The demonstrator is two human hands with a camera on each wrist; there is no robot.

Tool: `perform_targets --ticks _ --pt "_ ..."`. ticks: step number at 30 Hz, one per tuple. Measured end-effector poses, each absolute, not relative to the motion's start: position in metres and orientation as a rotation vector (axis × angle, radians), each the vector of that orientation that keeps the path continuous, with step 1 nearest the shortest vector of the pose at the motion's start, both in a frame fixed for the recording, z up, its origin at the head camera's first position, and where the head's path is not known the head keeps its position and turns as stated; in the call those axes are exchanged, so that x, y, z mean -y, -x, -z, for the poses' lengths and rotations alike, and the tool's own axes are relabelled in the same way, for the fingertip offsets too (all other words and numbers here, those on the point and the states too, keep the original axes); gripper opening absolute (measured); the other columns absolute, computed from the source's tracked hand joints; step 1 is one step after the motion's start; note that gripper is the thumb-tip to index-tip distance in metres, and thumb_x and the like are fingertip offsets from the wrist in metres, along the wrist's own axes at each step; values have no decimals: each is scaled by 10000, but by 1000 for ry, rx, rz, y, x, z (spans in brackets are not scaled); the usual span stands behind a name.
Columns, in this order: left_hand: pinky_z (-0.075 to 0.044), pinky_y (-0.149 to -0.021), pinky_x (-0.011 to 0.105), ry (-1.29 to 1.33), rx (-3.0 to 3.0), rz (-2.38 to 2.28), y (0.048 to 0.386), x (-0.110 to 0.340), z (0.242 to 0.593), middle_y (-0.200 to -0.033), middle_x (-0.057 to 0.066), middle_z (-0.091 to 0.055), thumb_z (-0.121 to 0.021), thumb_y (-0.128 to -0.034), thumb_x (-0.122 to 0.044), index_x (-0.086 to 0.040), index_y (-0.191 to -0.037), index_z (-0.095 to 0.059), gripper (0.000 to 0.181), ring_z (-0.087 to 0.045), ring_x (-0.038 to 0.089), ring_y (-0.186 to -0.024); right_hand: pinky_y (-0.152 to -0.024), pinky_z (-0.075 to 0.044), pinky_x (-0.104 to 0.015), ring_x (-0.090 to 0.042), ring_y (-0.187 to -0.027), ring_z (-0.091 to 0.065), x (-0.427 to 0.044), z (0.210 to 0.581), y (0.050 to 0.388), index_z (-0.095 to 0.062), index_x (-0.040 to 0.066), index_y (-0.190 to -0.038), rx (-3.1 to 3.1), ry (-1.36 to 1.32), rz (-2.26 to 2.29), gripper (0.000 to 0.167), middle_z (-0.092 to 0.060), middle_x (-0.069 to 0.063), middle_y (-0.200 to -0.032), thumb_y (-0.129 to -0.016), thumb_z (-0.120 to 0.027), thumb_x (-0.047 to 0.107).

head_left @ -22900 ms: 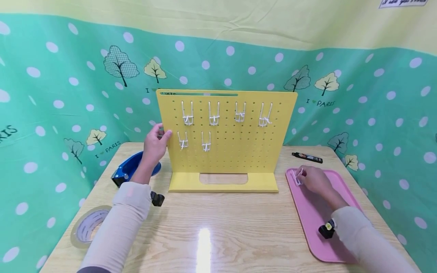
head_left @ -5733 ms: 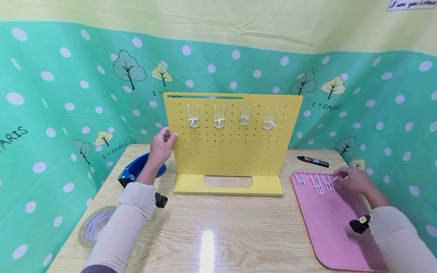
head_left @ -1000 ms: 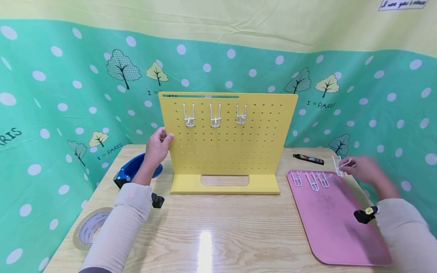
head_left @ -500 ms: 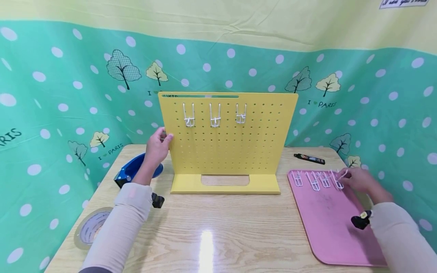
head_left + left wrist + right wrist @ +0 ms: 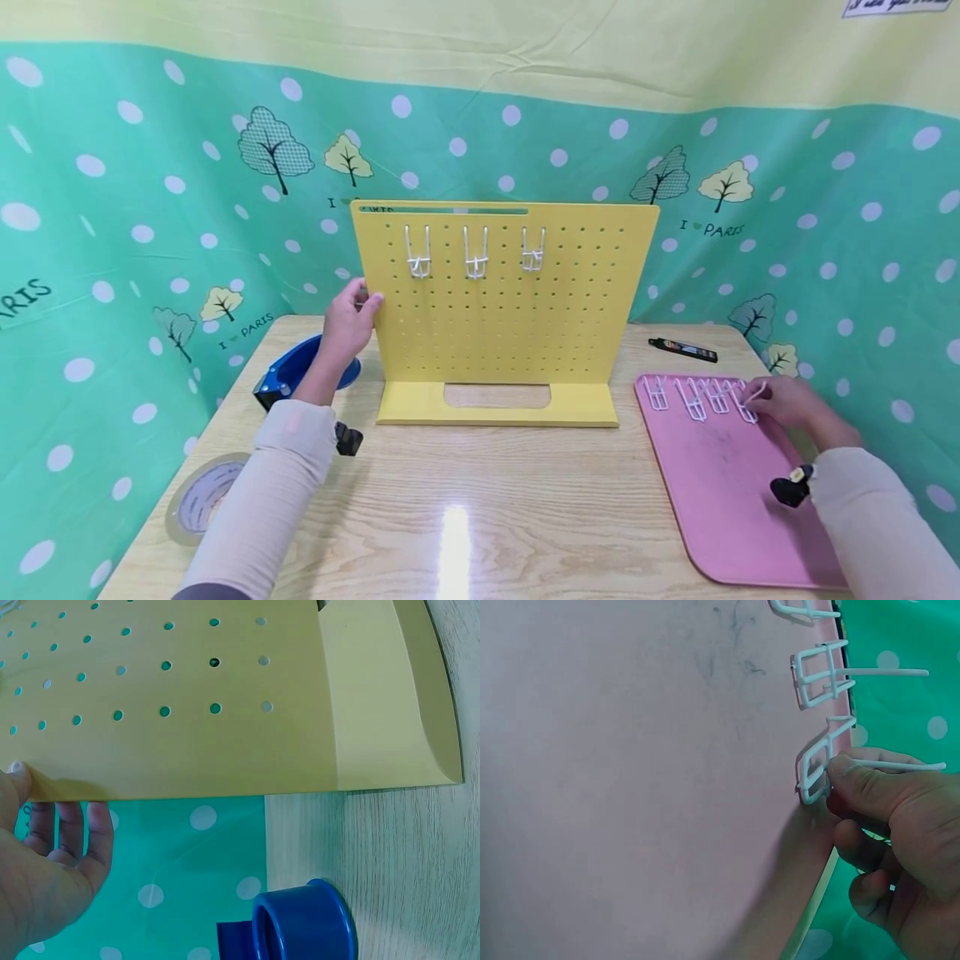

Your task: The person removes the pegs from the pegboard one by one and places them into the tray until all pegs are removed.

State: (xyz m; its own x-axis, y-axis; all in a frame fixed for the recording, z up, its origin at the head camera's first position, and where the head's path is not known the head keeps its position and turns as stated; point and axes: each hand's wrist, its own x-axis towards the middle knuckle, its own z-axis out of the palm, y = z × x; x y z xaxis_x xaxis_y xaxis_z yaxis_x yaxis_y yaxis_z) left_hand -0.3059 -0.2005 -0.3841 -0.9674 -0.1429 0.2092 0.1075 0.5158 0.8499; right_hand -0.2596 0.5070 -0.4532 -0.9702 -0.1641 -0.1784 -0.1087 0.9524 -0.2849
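Observation:
My left hand (image 5: 348,327) grips the left edge of the upright yellow pegboard (image 5: 495,333), thumb in front and fingers behind, as the left wrist view also shows. Three white wire hooks hang along the board's upper rows, the rightmost hook (image 5: 533,260) near the middle. At the far right corner of the pink tray (image 5: 731,500), my right hand (image 5: 795,407) pinches a white wire hook (image 5: 815,769) between thumb and finger; that hook touches the tray. Beside it on the tray lie several more hooks, among them a hook (image 5: 692,402) near the back edge.
A blue tape dispenser (image 5: 288,367) stands behind my left forearm. A roll of clear tape (image 5: 187,508) lies at the table's left, partly behind the left sleeve. A black marker (image 5: 682,349) lies behind the tray. A patterned curtain (image 5: 570,133) hangs behind and beside the table.
The two lower-row hooks and the upper-right hook are gone from the board; more hooks lie on the tray. Over the last second my right hand has lowered a hook to the tray. The left hand keeps its grip.

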Motion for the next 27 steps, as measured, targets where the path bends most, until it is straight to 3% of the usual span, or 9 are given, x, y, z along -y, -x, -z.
perform_targets --ticks 8,17,27 --pt "-595 -814 394 -34 2505 1428 306 201 383 -1154 174 -619 -504 -1081 -295 -105 -1296 -561 293 -642 318 -985 -774 -558 -492 -264 -851 -634 -505 451 257 -716 17 -1024 -2883 162 445 130 -711 -90 -891 -954 -663 113" --pt "-588 -806 389 -31 2512 1429 304 200 385 -1134 165 -606 -504 -1081 -294 -110 -1301 -562 293 -635 317 -994 -633 -500 -300 -221 -815 -610 -507 443 248 -679 -26 -1139 -2895 133 532 233 -697 -108 -910 -954 -643 111" --pt "-583 -825 408 -29 2513 1434 305 201 384 -1148 164 -603 -498 -1083 -300 -119 -1305 -557 293 -628 324 -1010 -585 -484 -302 -308 -835 -622 -508 390 241 -621 -56 -1213 -3083 132 508 285 -676 -223 -997 -1010 -610 144"
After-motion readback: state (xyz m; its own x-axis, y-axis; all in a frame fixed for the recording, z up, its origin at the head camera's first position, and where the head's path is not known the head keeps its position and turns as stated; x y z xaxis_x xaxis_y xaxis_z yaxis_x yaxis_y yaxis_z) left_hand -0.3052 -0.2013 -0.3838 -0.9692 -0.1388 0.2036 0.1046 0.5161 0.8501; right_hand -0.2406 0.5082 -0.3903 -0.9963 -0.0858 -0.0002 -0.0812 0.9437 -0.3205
